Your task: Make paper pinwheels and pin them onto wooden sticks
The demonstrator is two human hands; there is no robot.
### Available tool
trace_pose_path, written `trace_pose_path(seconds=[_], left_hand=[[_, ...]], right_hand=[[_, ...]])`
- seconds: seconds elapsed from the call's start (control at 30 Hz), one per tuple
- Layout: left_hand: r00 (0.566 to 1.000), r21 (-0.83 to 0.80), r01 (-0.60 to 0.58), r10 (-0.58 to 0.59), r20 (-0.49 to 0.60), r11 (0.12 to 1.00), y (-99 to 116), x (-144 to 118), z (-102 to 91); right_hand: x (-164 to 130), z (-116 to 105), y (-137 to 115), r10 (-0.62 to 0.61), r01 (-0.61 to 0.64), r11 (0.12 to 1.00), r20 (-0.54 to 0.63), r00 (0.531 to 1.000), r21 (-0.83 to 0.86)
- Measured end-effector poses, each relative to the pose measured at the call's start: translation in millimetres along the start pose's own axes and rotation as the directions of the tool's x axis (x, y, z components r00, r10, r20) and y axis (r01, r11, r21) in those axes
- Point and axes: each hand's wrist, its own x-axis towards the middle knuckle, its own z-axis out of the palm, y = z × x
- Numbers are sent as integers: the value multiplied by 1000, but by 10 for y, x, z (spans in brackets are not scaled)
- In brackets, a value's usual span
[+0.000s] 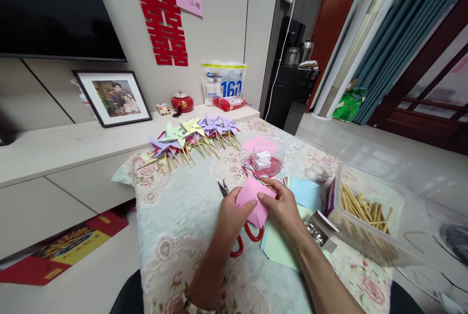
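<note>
A square of pink paper (252,190) with a slit at its lower corner is held between both hands over the table. My left hand (234,211) pinches its left side, thumb on top. On the right side, my right hand (281,204) grips it with the thumb pressed on the face and fingers behind. Beneath my hands lie scissors with red handles (237,250), their middle hidden by the left hand and the paper. Under my right forearm is a stack of pale green paper (280,243), with blue sheets (305,192) behind it.
Finished paper pinwheels (193,133) on sticks lie at the table's back left. A clear round container (268,155) stands behind my hands. To the right are a small box of metal fasteners (317,231) and a clear bin (361,236) holding wooden sticks (365,206).
</note>
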Motion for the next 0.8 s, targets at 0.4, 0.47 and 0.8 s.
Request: trace_pose_path(seconds=[0.4, 0.47, 0.8], left_hand=[[990, -445, 137, -109, 88, 885, 101, -90, 96], [989, -436, 143, -113, 94, 888, 98, -100, 108], [990, -449, 138, -108, 93, 883, 54, -96, 100]], right_hand=[[17, 33, 70, -59, 79, 989, -160, 985, 126], [12, 34, 88, -68, 87, 990, -160, 985, 112], [-20, 77, 96, -98, 109, 988, -97, 990, 108]])
